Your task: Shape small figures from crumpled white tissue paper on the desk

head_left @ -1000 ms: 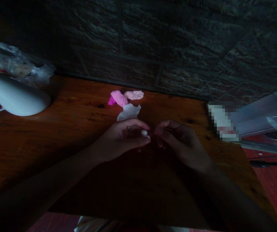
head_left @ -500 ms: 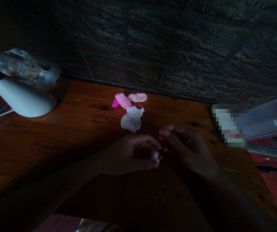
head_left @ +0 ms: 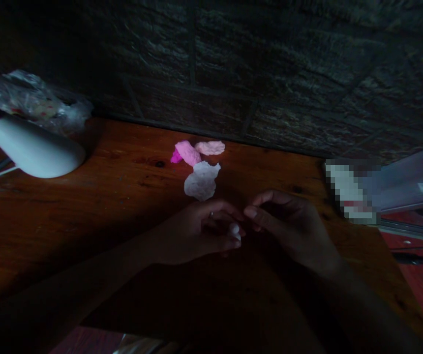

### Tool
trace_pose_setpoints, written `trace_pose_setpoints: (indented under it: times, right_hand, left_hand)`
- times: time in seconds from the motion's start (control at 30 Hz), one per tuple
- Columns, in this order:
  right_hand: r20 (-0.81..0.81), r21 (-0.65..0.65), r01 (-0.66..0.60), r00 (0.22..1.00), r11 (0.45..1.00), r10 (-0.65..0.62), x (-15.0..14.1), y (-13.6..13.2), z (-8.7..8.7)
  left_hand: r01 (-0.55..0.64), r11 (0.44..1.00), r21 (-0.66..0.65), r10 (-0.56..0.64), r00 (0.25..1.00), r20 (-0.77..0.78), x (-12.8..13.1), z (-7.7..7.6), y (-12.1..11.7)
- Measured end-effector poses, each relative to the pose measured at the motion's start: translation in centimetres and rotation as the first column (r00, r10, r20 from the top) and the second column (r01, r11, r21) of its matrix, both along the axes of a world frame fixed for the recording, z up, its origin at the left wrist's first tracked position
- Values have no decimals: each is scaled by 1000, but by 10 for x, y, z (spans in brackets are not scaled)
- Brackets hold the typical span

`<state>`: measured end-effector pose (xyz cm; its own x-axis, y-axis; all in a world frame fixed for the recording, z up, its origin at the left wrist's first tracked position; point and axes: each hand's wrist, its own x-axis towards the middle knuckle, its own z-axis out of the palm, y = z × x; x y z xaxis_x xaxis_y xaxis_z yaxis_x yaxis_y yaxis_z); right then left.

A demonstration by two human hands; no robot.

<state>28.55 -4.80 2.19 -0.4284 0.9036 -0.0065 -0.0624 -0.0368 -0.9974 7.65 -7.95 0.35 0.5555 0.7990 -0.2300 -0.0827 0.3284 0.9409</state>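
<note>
Between the thumb and fingers of my left hand is a small white lump, soft-looking like clay. My right hand faces it from the right, thumb and forefinger pinched at the left hand's fingertips. Whatever that pinch holds, if anything, is too dark to make out. Just beyond my hands lies a thin white ragged-edged sheet, flat on the wooden table. Touching its far edge is a pink lump, with a magenta piece at its left and a pale pink lump at its right.
A white rounded lamp-like object stands at the left of the wooden table. Behind it is a crumpled clear plastic bag. A dark stone wall borders the back. At the right are a blurred-out item and a translucent panel.
The thumb and forefinger of my right hand have come closer together, and that hand has shifted slightly right. My left fingers have closed a little around the white lump. The pieces on the table stay put.
</note>
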Motion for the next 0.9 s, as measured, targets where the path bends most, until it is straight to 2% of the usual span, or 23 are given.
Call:
trace_pose_setpoints:
  times: [0.4,0.9]
  right_hand:
    - [-4,22,-20,1000,1000,20,1,0,-1]
    - [132,171,74,986,982,-98,0,-3,1]
  left_hand:
    - [-47,999,-12,47,999,12,1,6,1]
    - [-60,997,-46,59,998,-11,2,5,0]
